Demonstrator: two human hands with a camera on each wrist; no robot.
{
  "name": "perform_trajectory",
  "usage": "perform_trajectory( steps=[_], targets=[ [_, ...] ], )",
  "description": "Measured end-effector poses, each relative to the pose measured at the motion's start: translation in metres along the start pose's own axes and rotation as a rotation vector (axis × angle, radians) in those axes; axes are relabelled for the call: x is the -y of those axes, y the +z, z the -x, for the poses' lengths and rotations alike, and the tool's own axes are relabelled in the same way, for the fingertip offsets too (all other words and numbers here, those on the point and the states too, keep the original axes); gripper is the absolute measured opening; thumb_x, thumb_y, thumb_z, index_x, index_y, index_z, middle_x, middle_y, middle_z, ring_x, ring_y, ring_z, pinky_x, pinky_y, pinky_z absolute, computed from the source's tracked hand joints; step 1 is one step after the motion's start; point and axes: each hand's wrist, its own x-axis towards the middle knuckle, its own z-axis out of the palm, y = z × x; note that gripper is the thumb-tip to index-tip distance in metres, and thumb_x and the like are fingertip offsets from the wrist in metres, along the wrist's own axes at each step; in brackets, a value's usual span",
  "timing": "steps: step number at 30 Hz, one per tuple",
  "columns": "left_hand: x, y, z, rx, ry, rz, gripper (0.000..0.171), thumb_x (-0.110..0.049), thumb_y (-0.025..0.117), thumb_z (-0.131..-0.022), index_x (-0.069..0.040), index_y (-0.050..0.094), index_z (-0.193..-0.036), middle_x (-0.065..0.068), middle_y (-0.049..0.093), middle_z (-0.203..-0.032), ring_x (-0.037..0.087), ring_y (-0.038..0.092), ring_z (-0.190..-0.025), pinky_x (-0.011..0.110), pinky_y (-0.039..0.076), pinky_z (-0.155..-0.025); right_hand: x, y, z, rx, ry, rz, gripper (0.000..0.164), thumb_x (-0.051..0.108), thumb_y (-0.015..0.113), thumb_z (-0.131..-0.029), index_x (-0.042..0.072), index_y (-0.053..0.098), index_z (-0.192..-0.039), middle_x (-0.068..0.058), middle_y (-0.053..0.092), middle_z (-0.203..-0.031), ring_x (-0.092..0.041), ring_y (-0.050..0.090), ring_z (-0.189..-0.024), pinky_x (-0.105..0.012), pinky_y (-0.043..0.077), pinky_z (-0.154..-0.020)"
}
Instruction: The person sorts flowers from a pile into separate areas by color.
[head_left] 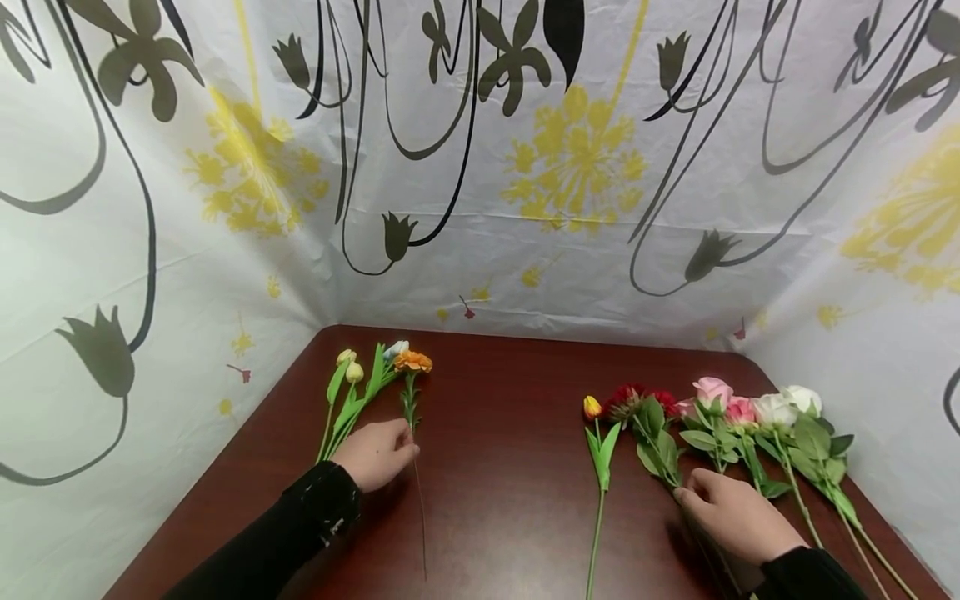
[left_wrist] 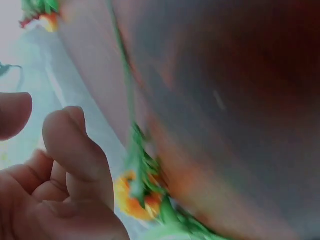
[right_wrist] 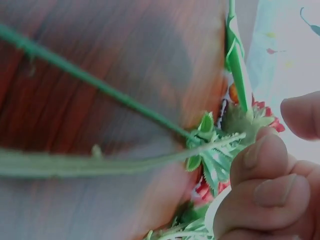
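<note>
In the head view my left hand (head_left: 378, 454) is over the thin stem of an orange flower (head_left: 413, 361) lying on the table. The left wrist view shows a gap between thumb and bent fingers, with the orange bloom (left_wrist: 125, 202) beside them. Cream tulips (head_left: 354, 372) and a pale blue-white flower (head_left: 396, 350) lie just left. My right hand (head_left: 738, 512) is at the leafy stem of a dark red flower (head_left: 626, 404). In the right wrist view its thumb stands apart from the curled fingers, and a green stem (right_wrist: 165, 162) reaches close to the fingertips.
A yellow-red tulip (head_left: 592, 407) lies left of the red flowers. Pink roses (head_left: 712, 392) and white roses (head_left: 776, 410) are spread along the right side of the dark red-brown table (head_left: 502, 467). Patterned white cloth (head_left: 480, 183) hangs behind and at both sides.
</note>
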Motion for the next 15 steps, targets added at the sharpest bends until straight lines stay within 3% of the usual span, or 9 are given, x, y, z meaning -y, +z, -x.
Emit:
perform_trajectory(
  steps=[5,10,15],
  targets=[
    [0.010,-0.005,-0.021,-0.044,-0.084,-0.116,0.022,-0.034,0.067,-0.098,-0.016,0.057,-0.090,-0.001,0.055,-0.068,0.018,0.051,-0.058,0.034,0.039,-0.056,0.004,0.002,0.000,0.012,-0.015,-0.009,0.035,0.040,0.055,-0.104,0.012,0.051,-0.084,-0.004,0.044,-0.066,-0.019,0.042,-0.058,-0.036,0.033,-0.060],
    [0.011,-0.008,-0.043,-0.057,-0.148,-0.165,0.037,-0.043,0.067,-0.095,-0.008,0.058,-0.099,0.002,0.057,-0.073,0.020,0.054,-0.061,0.035,0.042,-0.058,0.009,0.004,-0.001,0.007,-0.027,-0.007,0.036,0.041,0.055,-0.104,0.012,0.051,-0.084,-0.004,0.043,-0.067,-0.018,0.040,-0.058,-0.035,0.032,-0.060],
    [0.010,-0.007,-0.054,-0.047,-0.191,-0.196,0.041,-0.047,0.068,-0.094,-0.010,0.060,-0.080,0.002,0.053,-0.067,0.021,0.053,-0.060,0.036,0.040,-0.057,0.018,0.007,0.000,0.013,-0.027,-0.011,0.036,0.042,0.057,-0.102,0.013,0.052,-0.081,-0.002,0.043,-0.066,-0.017,0.040,-0.057,-0.034,0.031,-0.059]
  ],
)
